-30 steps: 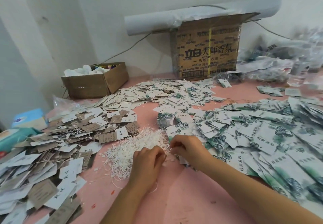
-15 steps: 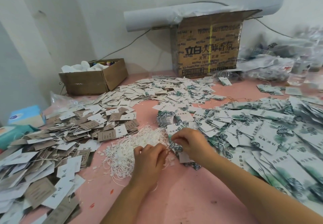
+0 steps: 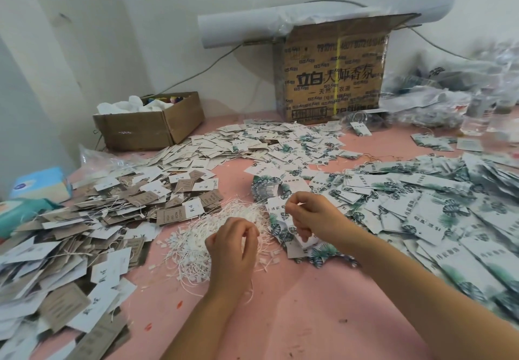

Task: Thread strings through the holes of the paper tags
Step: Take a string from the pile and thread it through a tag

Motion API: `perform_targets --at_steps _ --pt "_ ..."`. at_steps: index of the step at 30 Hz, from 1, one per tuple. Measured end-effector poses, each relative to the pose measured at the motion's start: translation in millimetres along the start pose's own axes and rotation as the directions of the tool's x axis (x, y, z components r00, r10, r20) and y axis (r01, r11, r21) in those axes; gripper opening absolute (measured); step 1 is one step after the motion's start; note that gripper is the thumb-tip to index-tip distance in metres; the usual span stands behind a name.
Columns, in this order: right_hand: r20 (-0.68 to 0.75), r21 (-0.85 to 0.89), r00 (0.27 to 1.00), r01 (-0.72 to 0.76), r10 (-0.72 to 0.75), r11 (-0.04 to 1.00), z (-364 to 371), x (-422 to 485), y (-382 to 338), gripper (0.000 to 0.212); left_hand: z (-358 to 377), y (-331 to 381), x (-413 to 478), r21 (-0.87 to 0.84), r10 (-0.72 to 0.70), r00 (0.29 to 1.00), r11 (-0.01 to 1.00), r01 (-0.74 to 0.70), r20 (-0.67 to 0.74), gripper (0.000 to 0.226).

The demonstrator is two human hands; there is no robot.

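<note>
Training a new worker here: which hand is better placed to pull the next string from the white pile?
Left. The left hand hovers right over the strings, fingers curled into them. The right hand is beside the pile and grips tags, so it looks busy.

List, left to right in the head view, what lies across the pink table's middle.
Light-blue tissue pack, pile of brown and white paper tags, heap of white strings, spread of green leaf-printed paper tags.
</note>
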State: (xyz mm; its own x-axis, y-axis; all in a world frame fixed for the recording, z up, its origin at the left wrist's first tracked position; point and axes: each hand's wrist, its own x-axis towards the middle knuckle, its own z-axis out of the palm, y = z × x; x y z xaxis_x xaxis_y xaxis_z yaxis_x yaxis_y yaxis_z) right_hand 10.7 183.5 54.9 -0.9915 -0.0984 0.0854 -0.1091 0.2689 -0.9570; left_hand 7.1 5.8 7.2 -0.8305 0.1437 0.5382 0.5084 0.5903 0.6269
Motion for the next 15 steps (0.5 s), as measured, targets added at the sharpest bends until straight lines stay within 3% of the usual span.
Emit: perform_targets --at_steps 7,12,15 --pt "0.003 -0.118 0.999 -0.048 0.049 0.992 -40 2 -1 0.005 -2 -5 1 -0.017 -0.113 0.993 0.993 0.113 -0.023 0.022" --pt "-0.185 0.215 0.980 -0.037 0.078 0.976 -58 12 4 0.004 -2 -6 2 -0.058 -0.134 0.991 0.989 0.134 0.015 0.029" --pt "-0.152 0.419 0.981 -0.047 0.122 0.907 -52 18 6 0.007 -3 -5 2 -0.039 -0.107 0.993 0.993 0.109 0.056 0.024"
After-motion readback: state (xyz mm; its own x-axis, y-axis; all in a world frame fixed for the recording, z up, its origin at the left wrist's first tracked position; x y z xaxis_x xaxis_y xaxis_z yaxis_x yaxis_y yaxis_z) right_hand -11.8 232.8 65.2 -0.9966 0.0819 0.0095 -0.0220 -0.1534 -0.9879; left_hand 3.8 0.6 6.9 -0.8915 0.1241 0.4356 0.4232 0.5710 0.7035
